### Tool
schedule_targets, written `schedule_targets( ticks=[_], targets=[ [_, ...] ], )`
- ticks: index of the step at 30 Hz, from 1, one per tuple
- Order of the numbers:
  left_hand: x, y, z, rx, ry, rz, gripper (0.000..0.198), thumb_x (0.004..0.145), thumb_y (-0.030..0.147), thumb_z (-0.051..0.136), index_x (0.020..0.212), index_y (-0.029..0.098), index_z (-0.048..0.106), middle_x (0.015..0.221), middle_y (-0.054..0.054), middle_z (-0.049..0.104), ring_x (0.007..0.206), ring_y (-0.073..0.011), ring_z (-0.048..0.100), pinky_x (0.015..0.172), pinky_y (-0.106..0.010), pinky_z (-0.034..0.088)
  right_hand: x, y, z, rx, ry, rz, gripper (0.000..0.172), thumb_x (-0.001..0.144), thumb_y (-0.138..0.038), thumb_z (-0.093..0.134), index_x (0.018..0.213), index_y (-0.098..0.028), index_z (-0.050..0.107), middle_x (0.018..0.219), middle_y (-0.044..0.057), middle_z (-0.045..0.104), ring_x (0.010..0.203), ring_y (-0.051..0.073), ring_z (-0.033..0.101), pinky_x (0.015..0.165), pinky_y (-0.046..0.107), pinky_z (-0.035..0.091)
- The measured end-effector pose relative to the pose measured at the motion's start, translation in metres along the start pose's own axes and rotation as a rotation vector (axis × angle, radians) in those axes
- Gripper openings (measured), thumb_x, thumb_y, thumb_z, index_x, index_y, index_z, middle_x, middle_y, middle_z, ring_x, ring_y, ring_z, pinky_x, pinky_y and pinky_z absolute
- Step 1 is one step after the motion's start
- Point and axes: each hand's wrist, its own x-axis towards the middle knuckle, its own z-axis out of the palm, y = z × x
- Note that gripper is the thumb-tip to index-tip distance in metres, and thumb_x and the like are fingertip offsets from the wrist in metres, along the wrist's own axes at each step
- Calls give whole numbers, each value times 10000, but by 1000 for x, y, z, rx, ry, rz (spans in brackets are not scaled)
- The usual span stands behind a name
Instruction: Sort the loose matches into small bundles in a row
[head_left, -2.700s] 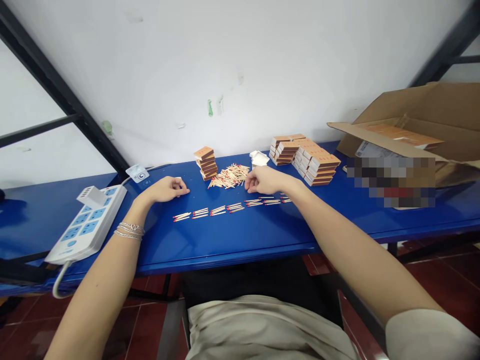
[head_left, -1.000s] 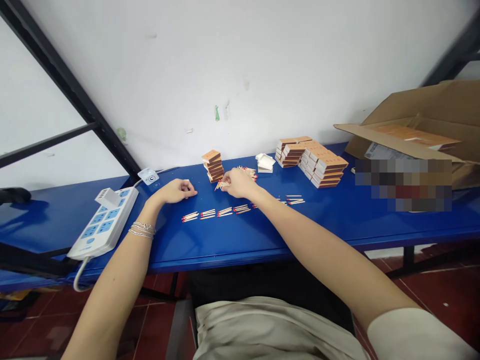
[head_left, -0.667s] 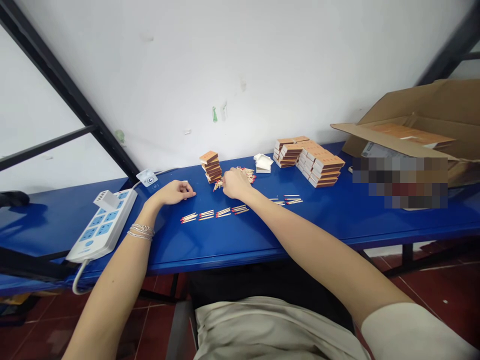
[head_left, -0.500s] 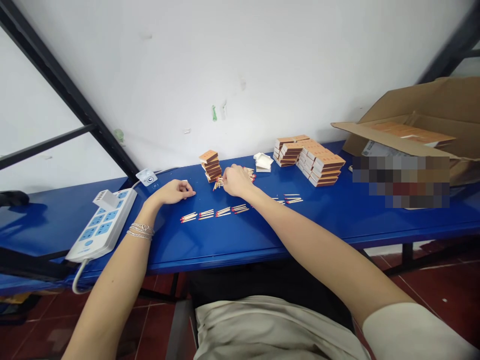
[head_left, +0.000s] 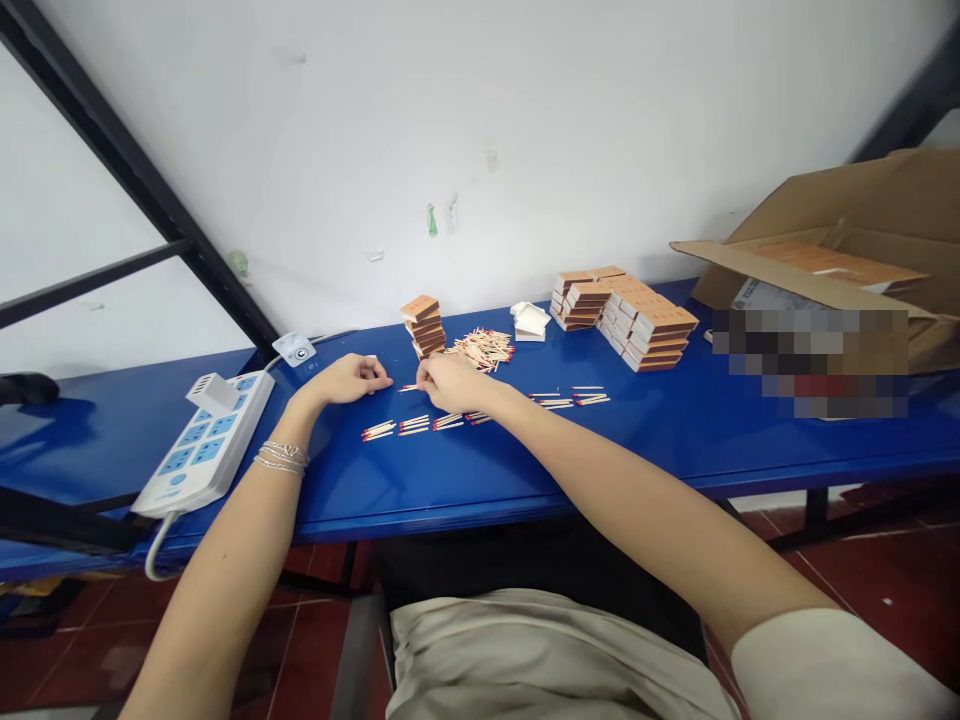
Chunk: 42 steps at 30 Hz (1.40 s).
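My left hand [head_left: 348, 380] rests on the blue table with its fingers curled and the tips together. Whether anything is inside them I cannot make out. Just right of it, my right hand [head_left: 450, 382] pinches a match [head_left: 409, 387], whose red tip points left towards my left fingertips. A loose heap of red-tipped matches [head_left: 484, 349] lies right behind my right hand. In front is a row of small match groups [head_left: 413, 425], partly covered by my right hand and forearm. A short stack of matchboxes [head_left: 422, 325] stands behind the hands.
White empty matchbox trays [head_left: 531, 320] and a large block of stacked matchboxes [head_left: 645, 315] stand by the wall. An open cardboard box [head_left: 832, 215] is at the right. At the left lie a power strip [head_left: 210, 435] and a small white device [head_left: 295, 350] on the blue table [head_left: 480, 480].
My right hand has come from the match heap forward and left, now with a match in its fingers. More of the heap shows. My left hand has stayed in place.
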Motion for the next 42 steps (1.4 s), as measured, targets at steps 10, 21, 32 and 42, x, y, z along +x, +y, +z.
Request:
schedule_targets(
  ticks=[10, 21, 32, 42],
  targets=[
    [-3, 22, 13, -120, -78, 136, 309, 757, 415, 672, 890, 138, 700, 680, -23, 630, 552, -102, 501, 484, -216, 408, 0, -2, 4, 100, -64, -26, 175, 737, -103, 577, 819, -177, 713, 797, 49, 738, 767, 188, 651, 693, 262, 427],
    [-2, 20, 10, -94, -98, 102, 337, 742, 438, 681, 890, 137, 712, 646, -15, 616, 540, -104, 487, 490, -223, 398, 2, 6, 7, 299, -119, -60, 99, 730, -135, 667, 787, -159, 744, 790, 36, 742, 695, 121, 641, 604, 193, 426],
    [-4, 22, 10, -94, -96, 91, 342, 731, 455, 689, 878, 148, 721, 664, -23, 635, 545, -105, 491, 500, -221, 424, 6, 20, 8, 462, -177, -82, 128, 693, -168, 707, 808, -155, 763, 751, 20, 739, 624, 100, 610, 575, 188, 431],
    [-2, 20, 10, -65, -98, 87, 353, 739, 462, 683, 894, 148, 726, 666, -27, 640, 536, -106, 491, 497, -228, 412, 2, 14, 0, 365, -170, -74, 138, 700, -131, 682, 809, -149, 765, 752, 22, 739, 650, 107, 616, 586, 188, 432]
  ],
)
